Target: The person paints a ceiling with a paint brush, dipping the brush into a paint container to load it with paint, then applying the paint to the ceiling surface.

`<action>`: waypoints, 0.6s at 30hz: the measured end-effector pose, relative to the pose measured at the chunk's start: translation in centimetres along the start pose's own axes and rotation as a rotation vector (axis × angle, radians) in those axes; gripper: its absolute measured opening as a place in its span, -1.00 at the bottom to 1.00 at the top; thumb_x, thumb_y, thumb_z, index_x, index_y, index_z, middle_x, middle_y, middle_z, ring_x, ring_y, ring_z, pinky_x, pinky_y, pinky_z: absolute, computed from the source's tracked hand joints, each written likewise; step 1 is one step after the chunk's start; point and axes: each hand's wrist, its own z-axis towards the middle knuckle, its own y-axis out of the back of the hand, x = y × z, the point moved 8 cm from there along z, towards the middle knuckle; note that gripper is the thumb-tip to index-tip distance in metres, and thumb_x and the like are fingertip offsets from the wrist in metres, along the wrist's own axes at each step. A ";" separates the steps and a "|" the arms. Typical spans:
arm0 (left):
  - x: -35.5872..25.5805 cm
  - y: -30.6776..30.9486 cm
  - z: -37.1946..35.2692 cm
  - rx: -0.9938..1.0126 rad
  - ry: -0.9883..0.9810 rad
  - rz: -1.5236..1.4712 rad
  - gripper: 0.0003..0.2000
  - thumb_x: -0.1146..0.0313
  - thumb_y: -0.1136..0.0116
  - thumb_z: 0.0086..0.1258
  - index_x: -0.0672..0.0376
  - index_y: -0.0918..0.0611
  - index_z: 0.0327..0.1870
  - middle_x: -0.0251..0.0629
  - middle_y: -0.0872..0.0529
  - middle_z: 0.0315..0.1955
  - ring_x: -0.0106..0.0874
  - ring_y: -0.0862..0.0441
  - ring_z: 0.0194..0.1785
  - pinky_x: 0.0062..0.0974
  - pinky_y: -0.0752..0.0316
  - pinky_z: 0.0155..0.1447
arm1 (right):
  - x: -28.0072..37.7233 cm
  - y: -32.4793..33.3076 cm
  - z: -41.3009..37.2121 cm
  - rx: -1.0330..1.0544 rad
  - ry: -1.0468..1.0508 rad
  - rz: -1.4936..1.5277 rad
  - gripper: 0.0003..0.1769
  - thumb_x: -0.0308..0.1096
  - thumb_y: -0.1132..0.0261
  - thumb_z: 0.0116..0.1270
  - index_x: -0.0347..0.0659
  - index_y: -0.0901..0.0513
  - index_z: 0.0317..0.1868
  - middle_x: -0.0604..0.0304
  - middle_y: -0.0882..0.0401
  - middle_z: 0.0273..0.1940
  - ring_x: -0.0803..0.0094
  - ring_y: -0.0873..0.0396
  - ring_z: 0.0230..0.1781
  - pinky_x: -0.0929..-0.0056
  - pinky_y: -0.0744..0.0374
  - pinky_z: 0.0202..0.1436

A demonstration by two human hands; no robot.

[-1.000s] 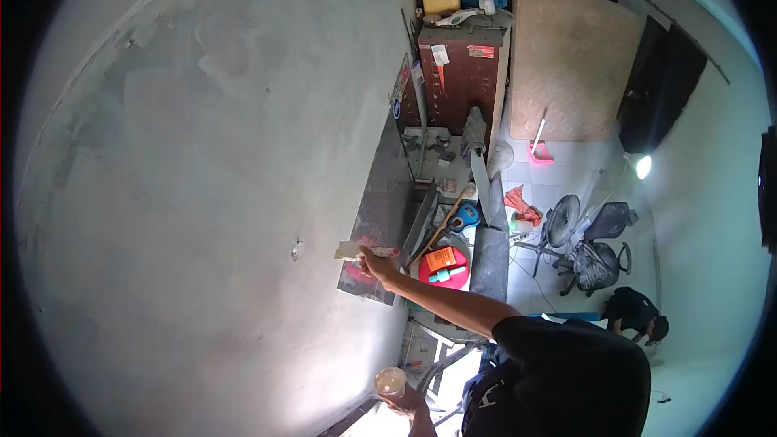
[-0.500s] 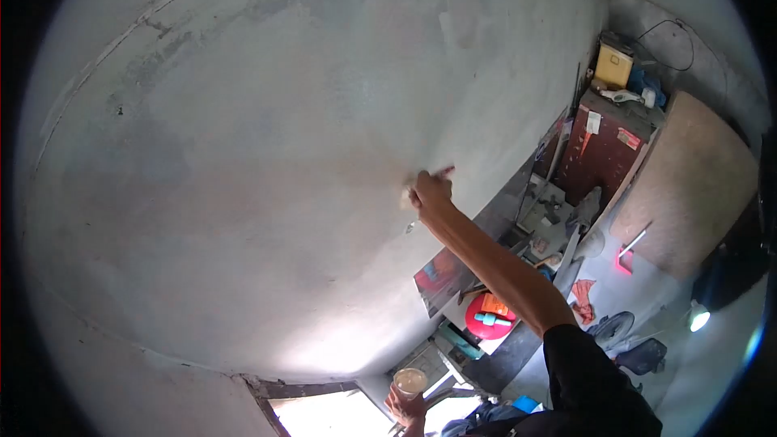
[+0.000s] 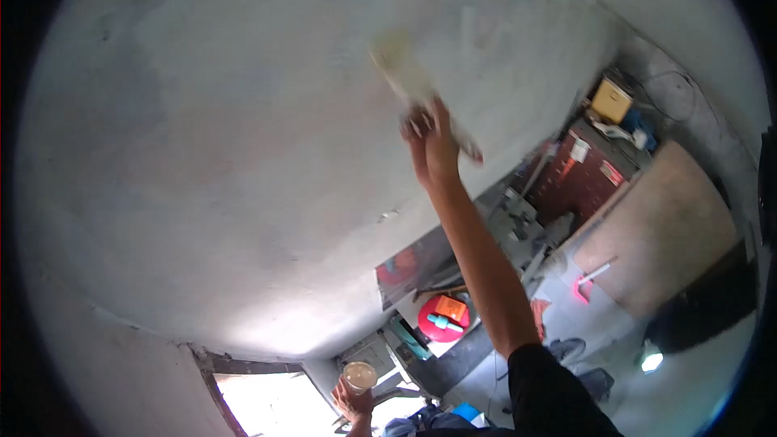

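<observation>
My right hand [image 3: 435, 146] is raised and closed around the handle of a wide flat paintbrush [image 3: 402, 74]. The brush has pale bristles, smeared by motion, that overlap the grey-white plastered surface [image 3: 235, 129] in this view. Its reddish handle end sticks out past the hand on the right. Low in the view, my left hand [image 3: 353, 402] is wrapped round a clear cup [image 3: 359, 376] with a beige liquid in it, the mouth facing up.
A bright window [image 3: 271, 405] lies at the lower left. To the right stand a dark red cabinet [image 3: 558, 174] and a brown board [image 3: 660, 226]. A red round stool top [image 3: 429, 330] bears an orange item and a light blue bottle. A lit lamp [image 3: 651, 360] is at lower right.
My right hand has moved upward with the brush, turning it so the bristles now show in full. The head view has shifted, and the left hand with the cup appears further left.
</observation>
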 end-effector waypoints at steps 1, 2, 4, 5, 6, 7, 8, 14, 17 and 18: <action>-0.2 0.3 -0.1 -0.015 -0.028 -0.040 -0.39 0.11 -0.32 -0.08 0.01 -0.44 0.09 -0.23 -0.55 -0.06 -0.17 -0.37 0.12 -0.14 -0.26 0.14 | -3.0 4.1 -1.6 -0.123 -0.042 0.037 -0.72 -0.09 -0.09 0.42 -0.14 -0.41 -0.13 0.28 -0.32 -0.39 0.49 -0.31 -0.45 0.49 -0.34 -0.39; -0.3 0.4 0.1 -0.009 -0.028 -0.032 -0.38 0.10 -0.32 -0.08 -0.01 -0.43 0.09 -0.23 -0.55 -0.06 -0.18 -0.37 0.12 -0.13 -0.25 0.15 | -5.7 8.0 -3.8 -0.222 -0.104 0.028 -0.72 -0.08 -0.09 0.42 -0.13 -0.41 -0.14 0.29 -0.30 -0.41 0.50 -0.31 -0.46 0.49 -0.33 -0.40; -0.3 0.6 -0.2 -0.007 -0.012 -0.021 -0.38 0.09 -0.33 -0.08 -0.02 -0.43 0.10 -0.23 -0.55 -0.07 -0.18 -0.37 0.12 -0.12 -0.24 0.15 | -10.5 14.1 -8.9 -0.313 -0.195 -0.026 -0.72 -0.08 -0.07 0.43 -0.13 -0.42 -0.21 0.29 -0.32 -0.46 0.52 -0.32 -0.49 0.54 -0.31 -0.41; -0.4 0.7 -0.3 -0.006 -0.008 -0.012 -0.37 0.09 -0.34 -0.08 -0.03 -0.43 0.11 -0.24 -0.55 -0.07 -0.19 -0.37 0.12 -0.12 -0.23 0.15 | -13.0 18.7 -11.6 -0.479 -0.231 -0.088 -0.71 -0.09 -0.06 0.42 -0.15 -0.43 -0.29 0.30 -0.33 -0.50 0.53 -0.33 -0.57 0.57 -0.30 -0.49; -0.4 0.7 -0.2 -0.005 -0.008 -0.008 -0.36 0.09 -0.35 -0.08 -0.04 -0.42 0.12 -0.25 -0.55 -0.08 -0.20 -0.36 0.12 -0.12 -0.22 0.15 | -15.1 22.3 -14.5 -0.507 -0.292 -0.187 -0.69 -0.07 -0.10 0.39 -0.15 -0.43 -0.33 0.32 -0.32 -0.57 0.54 -0.31 -0.64 0.60 -0.29 -0.57; -0.5 0.6 0.0 -0.012 -0.006 -0.014 -0.36 0.09 -0.35 -0.08 -0.04 -0.42 0.12 -0.25 -0.55 -0.08 -0.20 -0.36 0.12 -0.12 -0.22 0.15 | -16.5 25.2 -16.5 -0.530 -0.346 -0.290 -0.67 -0.05 -0.14 0.36 -0.15 -0.43 -0.36 0.34 -0.31 -0.64 0.56 -0.30 -0.72 0.62 -0.28 -0.65; -0.4 0.6 -0.1 -0.027 -0.015 -0.038 -0.35 0.09 -0.36 -0.08 -0.05 -0.42 0.13 -0.26 -0.55 -0.08 -0.20 -0.36 0.13 -0.12 -0.22 0.15 | -17.4 27.1 -17.6 -0.526 -0.347 -0.292 -0.67 -0.05 -0.14 0.36 -0.15 -0.43 -0.36 0.34 -0.31 -0.64 0.56 -0.30 -0.72 0.62 -0.28 -0.65; -0.3 0.8 -0.2 -0.007 -0.019 -0.015 -0.33 0.09 -0.37 -0.08 -0.04 -0.41 0.15 -0.28 -0.55 -0.08 -0.20 -0.36 0.12 -0.12 -0.22 0.16 | -13.1 22.4 -14.2 -0.711 -0.396 -0.408 -0.74 -0.25 -0.14 0.32 -0.12 -0.39 -0.51 0.32 -0.34 -0.64 0.57 -0.37 -0.67 0.62 -0.28 -0.70; -0.5 0.6 0.0 -0.003 -0.028 -0.014 -0.33 0.10 -0.37 -0.08 -0.04 -0.41 0.15 -0.29 -0.56 -0.08 -0.19 -0.37 0.12 -0.09 -0.23 0.15 | -5.3 12.1 -4.3 -0.517 -0.164 -0.283 -0.83 -0.31 -0.08 0.33 -0.13 -0.41 -0.43 0.29 -0.38 -0.62 0.52 -0.39 -0.65 0.58 -0.31 -0.65; -0.3 0.4 0.1 -0.007 -0.002 -0.010 -0.34 0.10 -0.37 -0.08 -0.04 -0.41 0.14 -0.29 -0.56 -0.07 -0.19 -0.37 0.13 -0.08 -0.23 0.15 | -1.1 7.0 -2.7 -0.486 -0.078 -0.298 -0.84 -0.33 -0.08 0.32 -0.15 -0.43 -0.42 0.28 -0.40 -0.61 0.51 -0.38 -0.65 0.55 -0.34 -0.62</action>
